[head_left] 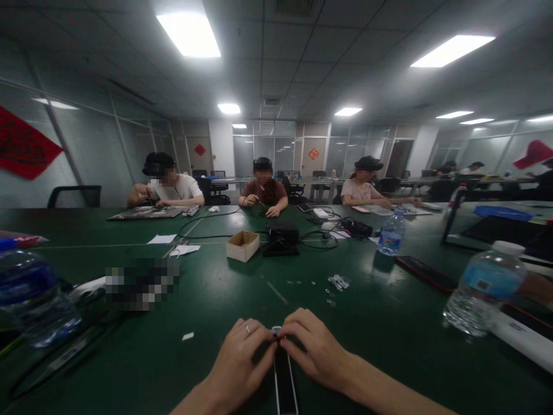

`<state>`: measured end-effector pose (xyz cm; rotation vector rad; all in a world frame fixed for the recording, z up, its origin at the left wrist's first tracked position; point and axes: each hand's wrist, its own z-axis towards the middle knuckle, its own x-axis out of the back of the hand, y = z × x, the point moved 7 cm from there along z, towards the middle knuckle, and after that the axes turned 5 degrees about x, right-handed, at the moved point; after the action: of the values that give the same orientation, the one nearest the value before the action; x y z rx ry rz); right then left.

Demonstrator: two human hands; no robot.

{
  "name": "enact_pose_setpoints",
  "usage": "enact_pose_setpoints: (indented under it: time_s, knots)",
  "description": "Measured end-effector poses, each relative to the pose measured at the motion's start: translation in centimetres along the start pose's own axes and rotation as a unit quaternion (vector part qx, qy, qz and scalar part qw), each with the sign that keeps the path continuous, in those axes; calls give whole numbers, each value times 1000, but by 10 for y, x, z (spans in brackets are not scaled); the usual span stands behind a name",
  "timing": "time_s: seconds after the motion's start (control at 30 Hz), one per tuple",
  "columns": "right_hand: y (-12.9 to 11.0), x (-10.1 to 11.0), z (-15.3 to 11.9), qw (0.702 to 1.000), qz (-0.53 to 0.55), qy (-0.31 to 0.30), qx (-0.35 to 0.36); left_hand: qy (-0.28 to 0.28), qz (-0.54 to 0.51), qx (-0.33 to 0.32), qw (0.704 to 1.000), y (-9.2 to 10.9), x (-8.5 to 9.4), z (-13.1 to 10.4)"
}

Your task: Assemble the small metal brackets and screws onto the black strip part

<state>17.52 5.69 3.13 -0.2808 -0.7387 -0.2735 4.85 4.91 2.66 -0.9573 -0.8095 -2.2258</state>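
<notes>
My left hand [244,357], with a ring on one finger, is pinched closed at the far end of a narrow dark strip with pale edges [285,386]. From the other side my right hand [313,346] meets it there, thumb and fingertips pressed together. A small pale piece [276,330] shows between the fingertips of both hands; its shape is partly hidden. The strip runs from the fingertips toward the near edge of the view. Beyond the hands, a cluster of small clear or metallic pieces [339,282] lies on the green table [216,300].
An open cardboard box [242,246] and a black device [281,233] stand ahead. Bottles stand at left [34,294] and right [484,288], another [391,233] farther back. Cables [319,242] cross the table. Several people sit beyond.
</notes>
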Motion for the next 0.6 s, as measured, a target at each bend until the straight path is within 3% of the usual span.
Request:
enact_pose_setpoints:
  time_s: [0.13, 0.3, 0.6]
  knots:
    - [17, 3, -2, 998, -37, -32, -47, -42, 21, 83, 995, -15, 0, 2]
    - [36, -2, -6, 979, -64, -131, -139, -104, 45, 171, 979, -35, -6, 3]
    - [34, -9, -7, 970, -50, -182, -152, -153, 48, 195, 968, -37, -12, 2]
